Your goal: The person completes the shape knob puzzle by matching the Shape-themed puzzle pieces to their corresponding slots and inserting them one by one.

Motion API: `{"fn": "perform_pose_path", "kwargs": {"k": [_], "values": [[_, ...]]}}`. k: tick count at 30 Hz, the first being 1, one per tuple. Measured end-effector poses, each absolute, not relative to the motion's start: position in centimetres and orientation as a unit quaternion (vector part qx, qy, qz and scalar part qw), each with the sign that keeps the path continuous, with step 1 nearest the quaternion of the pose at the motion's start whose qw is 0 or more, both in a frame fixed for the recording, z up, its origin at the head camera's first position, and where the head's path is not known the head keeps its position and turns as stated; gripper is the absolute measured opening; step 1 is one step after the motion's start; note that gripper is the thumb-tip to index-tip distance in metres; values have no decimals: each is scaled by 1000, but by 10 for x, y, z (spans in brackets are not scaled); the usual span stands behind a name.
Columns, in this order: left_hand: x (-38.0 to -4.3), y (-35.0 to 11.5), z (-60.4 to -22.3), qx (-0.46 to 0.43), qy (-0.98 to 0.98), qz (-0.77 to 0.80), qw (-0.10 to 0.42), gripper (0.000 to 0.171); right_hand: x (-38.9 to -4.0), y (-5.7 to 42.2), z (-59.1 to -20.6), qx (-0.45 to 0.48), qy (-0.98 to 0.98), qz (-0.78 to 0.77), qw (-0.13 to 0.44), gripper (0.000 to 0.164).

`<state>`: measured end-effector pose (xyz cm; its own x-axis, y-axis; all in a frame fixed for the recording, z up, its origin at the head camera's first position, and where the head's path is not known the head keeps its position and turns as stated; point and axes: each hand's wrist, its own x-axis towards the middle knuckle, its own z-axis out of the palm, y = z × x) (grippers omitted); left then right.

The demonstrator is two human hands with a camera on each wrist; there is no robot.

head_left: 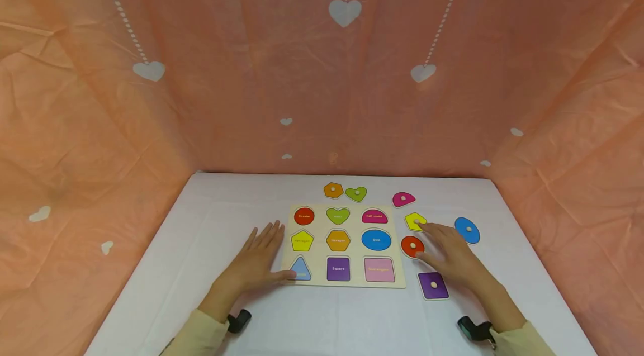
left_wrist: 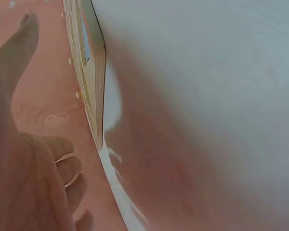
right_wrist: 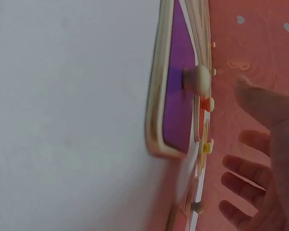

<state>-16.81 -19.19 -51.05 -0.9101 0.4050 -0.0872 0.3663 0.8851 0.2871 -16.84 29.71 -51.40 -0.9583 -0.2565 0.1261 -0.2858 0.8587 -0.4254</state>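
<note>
The flat red wooden circle (head_left: 410, 246) and yellow wooden pentagon (head_left: 411, 222), each with a pale round knob, lie just beside the right edge of the cream wooden shape board (head_left: 320, 227). Over them is the right hand (head_left: 450, 252), its fingers apart and loosely bent, pinching nothing; whether the tips touch either piece I cannot tell. With two pieces so close, a low sweep of the thumb could nudge the circle against the board, or a finger could catch the wrong knob. The purple wooden square (head_left: 434, 285) sits below that palm and its knob stands up — a dropped wrist might drag it.

The left hand (head_left: 259, 264) lies at the board's left edge, fingers straight and slightly spread, thumb reaching over the light blue printed triangle (head_left: 302, 270). A push there could slide the board into the circle.

Farther out, the orange wooden hexagon (head_left: 333, 190) and green wooden heart (head_left: 356, 194) lie near the far edge of the white worktop (head_left: 201, 233), so a backward shove risks that edge. Room is tightest on the right — more opens left of the left hand and along the near side.
</note>
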Motion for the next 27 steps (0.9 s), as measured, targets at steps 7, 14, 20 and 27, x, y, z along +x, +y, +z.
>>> {"fn": "perform_pose_path", "kwargs": {"k": [7,14,20,27], "values": [[-166,-186,-510,194,968,137,81,122,-174,293,-517,146,-960,237,26,62],[-164,-183,-513,188,967,141,102,127,-176,290,-525,135,-959,248,18,48],[-164,-181,-515,183,967,138,111,128,-178,287,-524,136,-956,259,21,35],[-168,-177,-517,182,967,137,117,131,-183,287,-523,134,-955,264,11,29]]}}
